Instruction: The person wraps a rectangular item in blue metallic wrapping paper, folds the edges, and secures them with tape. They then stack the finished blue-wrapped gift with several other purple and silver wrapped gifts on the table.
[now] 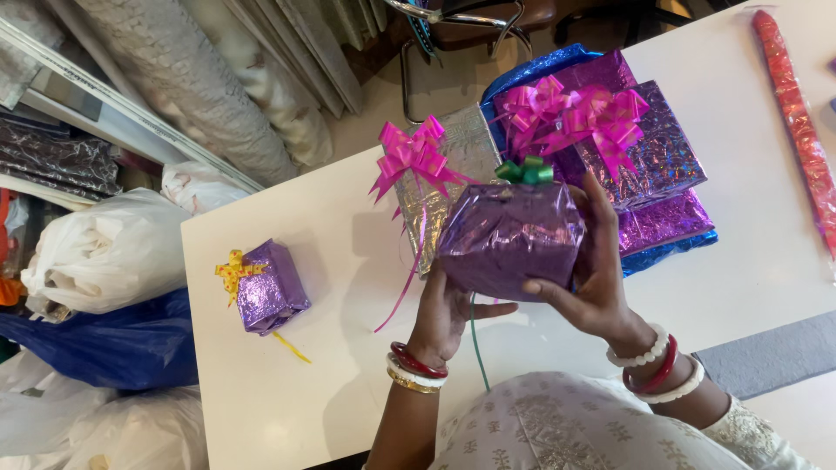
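Both my hands hold up a purple foil-wrapped gift box (509, 237) with a small green bow (525, 171) on its top edge. My left hand (448, 312) supports it from below. Fingers of my right hand (595, 274) curl around the box's right side. A thin green ribbon (477, 348) trails down from the box toward me. Behind it on the white table (348, 244) lies a silver wrapped box (453, 174) with a pink bow (414, 157).
A stack of purple and blue foil gifts (657, 170) with pink bows (570, 113) sits at the back. A small purple gift with a yellow bow (270, 287) lies at left. A red wrapping roll (797, 122) is far right. Bags and fabric rolls (113, 252) crowd the floor at left.
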